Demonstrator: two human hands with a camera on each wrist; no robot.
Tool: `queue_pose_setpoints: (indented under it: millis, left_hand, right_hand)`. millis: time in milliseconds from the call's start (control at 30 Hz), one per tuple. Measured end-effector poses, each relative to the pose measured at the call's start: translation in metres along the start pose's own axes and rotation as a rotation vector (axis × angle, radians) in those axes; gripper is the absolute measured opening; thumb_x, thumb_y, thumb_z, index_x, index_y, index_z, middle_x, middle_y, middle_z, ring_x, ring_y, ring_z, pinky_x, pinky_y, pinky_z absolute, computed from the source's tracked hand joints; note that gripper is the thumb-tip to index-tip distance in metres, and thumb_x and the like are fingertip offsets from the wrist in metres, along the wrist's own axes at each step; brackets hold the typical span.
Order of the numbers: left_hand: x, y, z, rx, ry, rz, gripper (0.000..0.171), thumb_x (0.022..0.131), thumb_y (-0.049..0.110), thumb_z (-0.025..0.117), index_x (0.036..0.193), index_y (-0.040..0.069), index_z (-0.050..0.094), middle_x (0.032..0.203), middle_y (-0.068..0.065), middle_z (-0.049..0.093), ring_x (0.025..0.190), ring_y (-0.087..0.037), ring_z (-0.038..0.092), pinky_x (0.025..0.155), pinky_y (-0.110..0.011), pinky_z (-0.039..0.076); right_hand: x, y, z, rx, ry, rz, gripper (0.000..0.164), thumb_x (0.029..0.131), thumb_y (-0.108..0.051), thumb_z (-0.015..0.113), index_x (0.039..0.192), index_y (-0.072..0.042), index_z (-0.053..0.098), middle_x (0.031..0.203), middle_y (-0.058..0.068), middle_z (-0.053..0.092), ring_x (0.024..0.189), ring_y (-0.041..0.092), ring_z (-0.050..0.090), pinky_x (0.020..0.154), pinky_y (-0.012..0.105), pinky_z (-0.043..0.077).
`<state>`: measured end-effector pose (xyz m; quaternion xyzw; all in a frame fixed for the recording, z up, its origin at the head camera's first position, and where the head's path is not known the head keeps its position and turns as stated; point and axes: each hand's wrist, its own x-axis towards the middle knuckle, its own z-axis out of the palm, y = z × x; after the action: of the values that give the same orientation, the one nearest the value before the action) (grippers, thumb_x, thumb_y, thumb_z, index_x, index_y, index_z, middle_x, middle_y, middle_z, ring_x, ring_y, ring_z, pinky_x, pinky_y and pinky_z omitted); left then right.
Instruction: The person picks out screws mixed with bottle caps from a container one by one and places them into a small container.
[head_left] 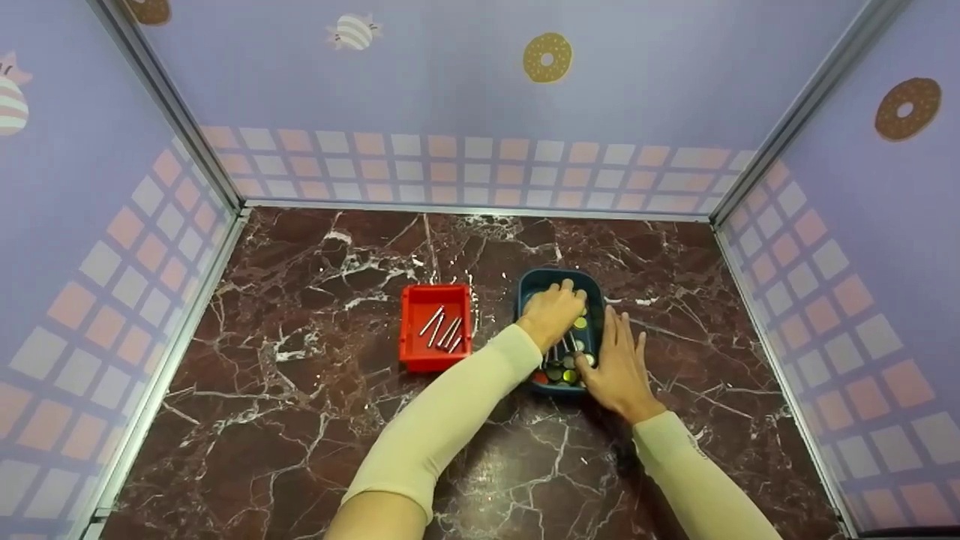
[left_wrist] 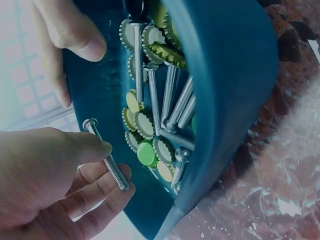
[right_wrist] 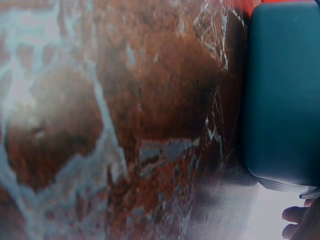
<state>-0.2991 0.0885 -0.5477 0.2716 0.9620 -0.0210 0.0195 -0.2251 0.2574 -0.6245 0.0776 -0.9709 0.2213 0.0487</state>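
My left hand [head_left: 553, 311] is over the dark teal bin [left_wrist: 235, 75]. In the left wrist view its thumb and fingers pinch a metal bolt [left_wrist: 107, 155] by the shank, with the round head towards the upper left. Under it in the bin lie several more bolts [left_wrist: 169, 90] among bottle caps [left_wrist: 144, 125], some silver, some yellow, one green [left_wrist: 146, 153]. My right hand [head_left: 619, 367] holds the bin's right wall, its thumb [left_wrist: 92, 50] inside the rim and its fingers along the outside.
Left of the teal bin stands a red bin [head_left: 405, 322] with several bolts [head_left: 442, 330] in it. Both are on a brown marbled tabletop [head_left: 315, 442]. Patterned panels [head_left: 480, 97] wall in the back and both sides.
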Motion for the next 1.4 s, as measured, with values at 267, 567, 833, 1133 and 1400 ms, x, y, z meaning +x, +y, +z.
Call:
queue_pose_setpoints:
  millis: [267,567,833,1133,1400]
  left_hand:
    - [-0.01,-0.007,-0.01,0.04,0.072,0.009,0.039,0.12,0.019,0.065,0.158,0.013,0.066,0.151,-0.009,0.072,0.132,-0.024,0.076,0.102,-0.037,0.071]
    - [-0.02,-0.023,-0.018,0.069,0.117,0.035,0.042,0.119,0.022,0.067,0.16,0.012,0.063,0.151,-0.011,0.071,0.133,-0.025,0.075,0.102,-0.035,0.07]
    - [-0.033,-0.041,-0.023,0.104,0.207,0.018,0.044,0.113,0.013,0.076,0.155,0.014,0.064,0.147,-0.01,0.072,0.128,-0.024,0.077,0.095,-0.033,0.072]
    - [-0.052,-0.066,-0.026,0.008,0.272,-0.004,0.041,0.111,0.002,0.071,0.15,0.01,0.062,0.143,-0.013,0.071,0.124,-0.028,0.076,0.088,-0.036,0.073]
    - [-0.07,-0.093,-0.022,0.002,0.366,-0.016,0.046,0.1,-0.011,0.076,0.139,0.008,0.062,0.13,-0.015,0.072,0.114,-0.031,0.077,0.079,-0.038,0.073]
  right_hand:
    - [0.0,-0.001,-0.001,0.003,-0.009,0.009,0.107,0.106,-0.042,0.069,0.183,0.007,0.012,0.189,0.032,0.027,0.18,0.056,0.019,0.142,0.084,0.013]
    - [0.001,-0.001,0.001,-0.003,-0.013,0.009,0.107,0.106,-0.042,0.069,0.183,0.007,0.013,0.19,0.032,0.026,0.18,0.056,0.019,0.141,0.085,0.013]
    - [0.001,0.0,0.002,-0.014,-0.008,0.004,0.107,0.107,-0.042,0.069,0.183,0.007,0.013,0.189,0.033,0.028,0.179,0.056,0.021,0.141,0.085,0.015]
    - [0.001,0.001,0.002,-0.009,-0.008,0.011,0.108,0.106,-0.042,0.069,0.183,0.007,0.012,0.189,0.033,0.027,0.18,0.056,0.019,0.142,0.083,0.012]
    - [0.001,0.001,0.002,-0.008,-0.006,0.005,0.108,0.106,-0.043,0.068,0.183,0.007,0.011,0.189,0.033,0.027,0.18,0.055,0.018,0.142,0.084,0.012]
